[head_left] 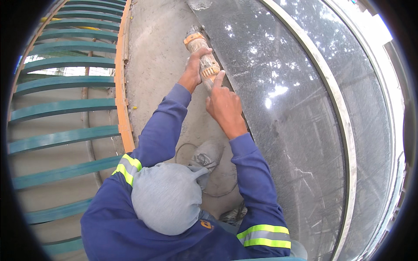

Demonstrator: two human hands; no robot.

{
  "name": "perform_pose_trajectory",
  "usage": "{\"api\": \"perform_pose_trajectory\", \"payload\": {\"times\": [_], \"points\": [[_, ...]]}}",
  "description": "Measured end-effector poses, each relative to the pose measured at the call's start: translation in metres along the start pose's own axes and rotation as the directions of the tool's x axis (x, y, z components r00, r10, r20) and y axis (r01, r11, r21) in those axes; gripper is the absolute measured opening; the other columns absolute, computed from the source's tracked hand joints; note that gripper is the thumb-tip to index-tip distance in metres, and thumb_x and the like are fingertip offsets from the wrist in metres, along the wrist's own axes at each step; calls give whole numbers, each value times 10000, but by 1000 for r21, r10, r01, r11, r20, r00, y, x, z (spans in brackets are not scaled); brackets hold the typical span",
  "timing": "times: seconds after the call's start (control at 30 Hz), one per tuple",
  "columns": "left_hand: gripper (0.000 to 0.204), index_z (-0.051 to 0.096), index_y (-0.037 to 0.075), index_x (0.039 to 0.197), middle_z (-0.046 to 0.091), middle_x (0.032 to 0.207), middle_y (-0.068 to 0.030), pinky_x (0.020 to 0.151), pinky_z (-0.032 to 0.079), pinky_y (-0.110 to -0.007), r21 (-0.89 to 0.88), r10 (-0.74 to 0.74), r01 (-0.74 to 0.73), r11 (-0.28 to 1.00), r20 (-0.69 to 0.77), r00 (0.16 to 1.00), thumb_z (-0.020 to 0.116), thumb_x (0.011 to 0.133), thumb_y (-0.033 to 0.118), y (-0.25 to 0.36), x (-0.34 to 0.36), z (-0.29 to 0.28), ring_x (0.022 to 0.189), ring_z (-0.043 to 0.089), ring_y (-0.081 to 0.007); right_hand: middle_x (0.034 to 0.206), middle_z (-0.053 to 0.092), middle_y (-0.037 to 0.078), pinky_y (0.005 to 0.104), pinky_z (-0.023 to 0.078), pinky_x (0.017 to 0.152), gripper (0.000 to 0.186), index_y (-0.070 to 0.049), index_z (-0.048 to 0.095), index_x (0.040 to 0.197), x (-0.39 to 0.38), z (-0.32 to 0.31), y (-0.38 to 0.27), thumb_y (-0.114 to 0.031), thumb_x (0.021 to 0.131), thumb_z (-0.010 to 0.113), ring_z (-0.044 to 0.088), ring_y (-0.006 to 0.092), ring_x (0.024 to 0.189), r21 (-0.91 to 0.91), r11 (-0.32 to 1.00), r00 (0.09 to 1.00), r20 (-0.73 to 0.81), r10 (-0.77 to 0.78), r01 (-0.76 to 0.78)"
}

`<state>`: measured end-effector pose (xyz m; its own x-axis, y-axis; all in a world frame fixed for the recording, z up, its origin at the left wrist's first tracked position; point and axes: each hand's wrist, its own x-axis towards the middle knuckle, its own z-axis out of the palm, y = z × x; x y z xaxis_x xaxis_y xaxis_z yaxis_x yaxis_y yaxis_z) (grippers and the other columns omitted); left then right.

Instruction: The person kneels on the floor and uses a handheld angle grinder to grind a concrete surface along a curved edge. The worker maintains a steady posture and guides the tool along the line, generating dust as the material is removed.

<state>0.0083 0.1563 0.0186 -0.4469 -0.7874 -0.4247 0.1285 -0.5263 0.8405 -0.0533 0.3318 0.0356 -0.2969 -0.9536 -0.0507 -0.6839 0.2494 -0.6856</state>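
Leftmost, a teal slatted barrier [65,105] borders the dusty concrete floor [150,48]; next comes the left hand [192,71], its thumb over the barrel and its other fingers largely hidden underneath, closed around the power tool [199,45]. That orange, dust-coated tool points away from the person, just beside the dark glass panel's edge. It looks rigid and probably heavy toward the front, so a two-handed hold seems wise: one on the mid-barrel, one on the rear grip. Dust may make its casing slippery. Further right, the right hand [226,106] curls around the rear end, forefinger extended along it. Rightmost, the glass panel [283,130] looks stiff but fragile.
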Motion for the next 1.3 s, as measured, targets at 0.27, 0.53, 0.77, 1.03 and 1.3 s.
{"api": "perform_pose_trajectory", "payload": {"times": [0.27,0.53,0.77,1.03,1.3], "points": [[314,502,33,1006,588,791,-99,575,604,-392,9,-3,3,1000,16,1000,673,803,202,7,18,-5,620,649,-237,831,684,291,470,564,700,842,179,251,1423,24,7,2,-158,780,678,699,418,745,14,1000,1000,-22,-11,12],[324,501,32,1017,582,798,-102,594,600,-408,4,-12,12,1000,-30,999,668,803,209,1,3,2,633,644,-243,826,684,292,480,561,712,827,176,257,1424,8,0,1,-144,780,666,698,421,747,27,999,999,35,17,-17],[302,513,33,987,557,797,-87,573,597,-404,-21,-18,17,1000,-29,999,691,782,164,-1,-9,7,638,635,-232,808,681,286,478,564,695,821,182,257,1417,-5,-5,1,-123,771,662,697,421,740,26,1000,1000,8,10,-11],[344,494,21,1011,585,797,-124,573,596,-404,12,-42,42,999,-25,999,674,800,225,3,9,2,635,654,-257,841,688,277,469,567,701,817,168,260,1427,11,7,5,-121,774,658,701,408,761,35,999,1000,-28,1,0],[337,475,5,1009,575,788,-141,571,596,-393,5,-16,16,1000,-26,1000,650,809,212,-4,-14,7,626,643,-262,842,688,263,460,572,689,807,144,266,1444,-12,-3,-2,-114,783,650,704,391,756,22,998,998,23,56,-56]]}}
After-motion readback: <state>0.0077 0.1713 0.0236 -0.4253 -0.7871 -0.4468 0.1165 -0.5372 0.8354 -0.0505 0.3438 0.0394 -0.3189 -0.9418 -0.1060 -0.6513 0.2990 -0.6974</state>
